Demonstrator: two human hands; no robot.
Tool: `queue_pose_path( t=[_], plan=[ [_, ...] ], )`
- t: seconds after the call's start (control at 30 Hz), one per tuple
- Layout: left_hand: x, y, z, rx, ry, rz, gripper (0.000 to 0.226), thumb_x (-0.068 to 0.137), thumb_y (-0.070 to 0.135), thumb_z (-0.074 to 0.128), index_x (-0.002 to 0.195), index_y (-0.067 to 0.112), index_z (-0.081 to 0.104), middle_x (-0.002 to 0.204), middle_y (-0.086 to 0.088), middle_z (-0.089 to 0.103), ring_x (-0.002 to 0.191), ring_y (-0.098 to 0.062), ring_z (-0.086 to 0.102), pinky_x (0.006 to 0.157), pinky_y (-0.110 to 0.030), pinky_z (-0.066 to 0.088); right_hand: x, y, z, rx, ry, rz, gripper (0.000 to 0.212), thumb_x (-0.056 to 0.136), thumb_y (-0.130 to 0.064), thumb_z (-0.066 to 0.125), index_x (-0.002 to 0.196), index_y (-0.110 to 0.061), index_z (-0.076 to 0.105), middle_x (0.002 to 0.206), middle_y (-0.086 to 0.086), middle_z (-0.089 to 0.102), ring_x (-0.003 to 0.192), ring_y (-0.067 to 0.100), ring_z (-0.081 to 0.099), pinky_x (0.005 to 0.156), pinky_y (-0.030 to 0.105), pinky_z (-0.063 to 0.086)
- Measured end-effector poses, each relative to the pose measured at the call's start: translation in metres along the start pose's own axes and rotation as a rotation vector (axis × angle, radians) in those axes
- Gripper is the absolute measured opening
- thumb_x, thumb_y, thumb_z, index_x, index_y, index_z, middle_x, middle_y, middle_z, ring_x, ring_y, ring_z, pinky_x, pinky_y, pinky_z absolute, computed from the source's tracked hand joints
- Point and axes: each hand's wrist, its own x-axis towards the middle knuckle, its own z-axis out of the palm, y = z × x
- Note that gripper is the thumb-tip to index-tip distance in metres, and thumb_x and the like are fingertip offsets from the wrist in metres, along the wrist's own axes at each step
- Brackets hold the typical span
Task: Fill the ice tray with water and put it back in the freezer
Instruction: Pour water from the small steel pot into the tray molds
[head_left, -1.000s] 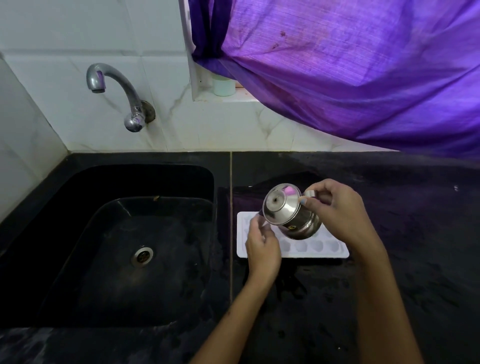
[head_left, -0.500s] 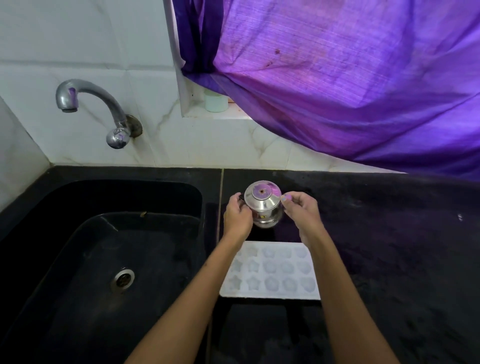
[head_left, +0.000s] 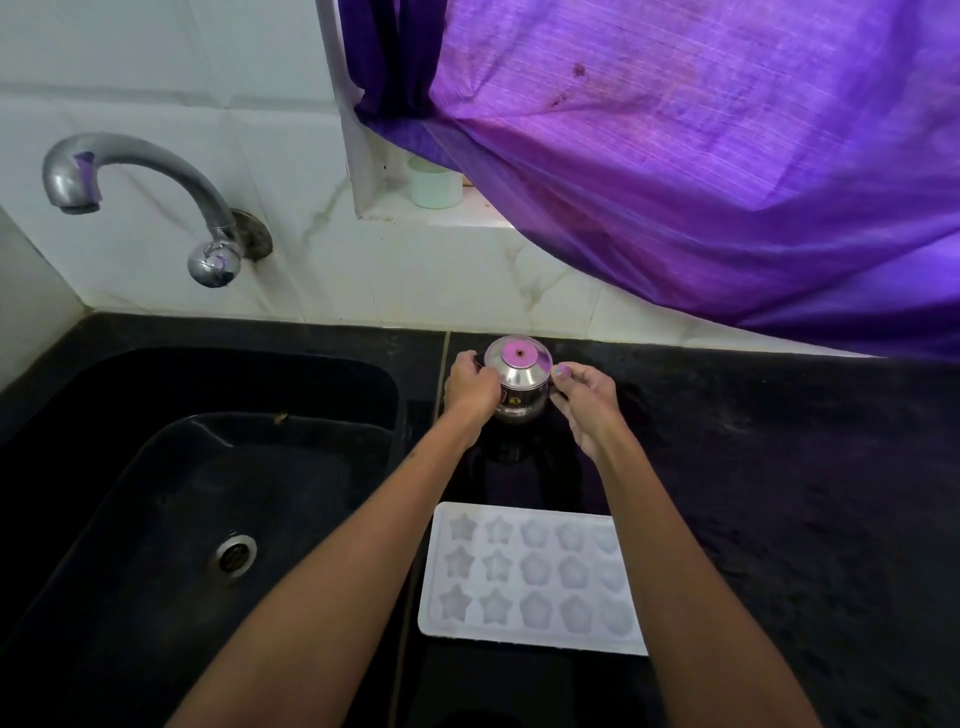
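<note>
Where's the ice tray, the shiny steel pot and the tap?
ice tray (head_left: 530, 571), head view, middle cavities.
steel pot (head_left: 519, 387), head view, its side.
tap (head_left: 156, 166), head view, curved spout.

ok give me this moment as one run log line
left hand: holds steel pot | right hand: holds pot | pot: upright on counter | ice tray: on counter, untouched

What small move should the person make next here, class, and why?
Probably let go of the steel pot: both the left hand and right hand hold it at the back of the counter, apparently set down, while the ice tray lies nearer, ready for lifting.
</note>
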Motion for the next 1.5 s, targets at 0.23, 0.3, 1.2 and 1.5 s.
queue_pose_path(
  t=[0.23, 0.3, 1.2, 1.5],
  plan=[
    [0.008, -0.001, 0.001, 0.002, 0.029, -0.01, 0.046, 0.092, 0.005, 0.036, 0.138, 0.007, 0.038, 0.123, -0.008, 0.054, 0.092, -0.013, 0.043, 0.077, -0.027, 0.036, 0.011, 0.004, -0.002, -0.051, -0.007, -0.014, 0.019, 0.094, -0.008, 0.056, 0.112, -0.003, 0.06, 0.107, 0.01, 0.064, 0.1, 0.016, 0.06, 0.091, 0.027, 0.047],
    [0.007, -0.002, -0.001, 0.002, 0.029, -0.002, 0.045, 0.092, 0.005, 0.037, 0.137, 0.006, 0.04, 0.107, -0.001, 0.055, 0.086, -0.012, 0.045, 0.074, -0.024, 0.037, 0.01, 0.001, -0.004, -0.111, -0.01, -0.026, 0.026, 0.092, -0.012, 0.06, 0.117, -0.004, 0.059, 0.107, 0.007, 0.064, 0.1, 0.014, 0.06, 0.096, 0.029, 0.047],
    [-0.139, -0.102, -0.068, 0.284, 0.217, -0.106, 0.029, 0.085, 0.021, 0.061, 0.11, 0.007, 0.064, 0.102, -0.004, 0.066, 0.098, -0.023, 0.059, 0.085, -0.035, 0.046, -0.151, 0.061, -0.149, -0.637, 0.211, 0.145, 0.016, 0.09, -0.029, 0.058, 0.085, -0.017, 0.066, 0.083, -0.003, 0.066, 0.081, 0.017, 0.062, 0.084, 0.04, 0.054],
    [-0.156, -0.106, -0.081, 0.153, 0.082, -0.197, 0.019, 0.085, 0.003, 0.058, 0.101, 0.004, 0.069, 0.103, -0.013, 0.068, 0.097, -0.027, 0.065, 0.088, -0.044, 0.054, -0.152, 0.067, -0.143, -0.549, 0.204, 0.081, 0.017, 0.091, -0.022, 0.06, 0.101, -0.012, 0.069, 0.085, -0.003, 0.063, 0.081, 0.015, 0.058, 0.074, 0.028, 0.044]
  ],
)
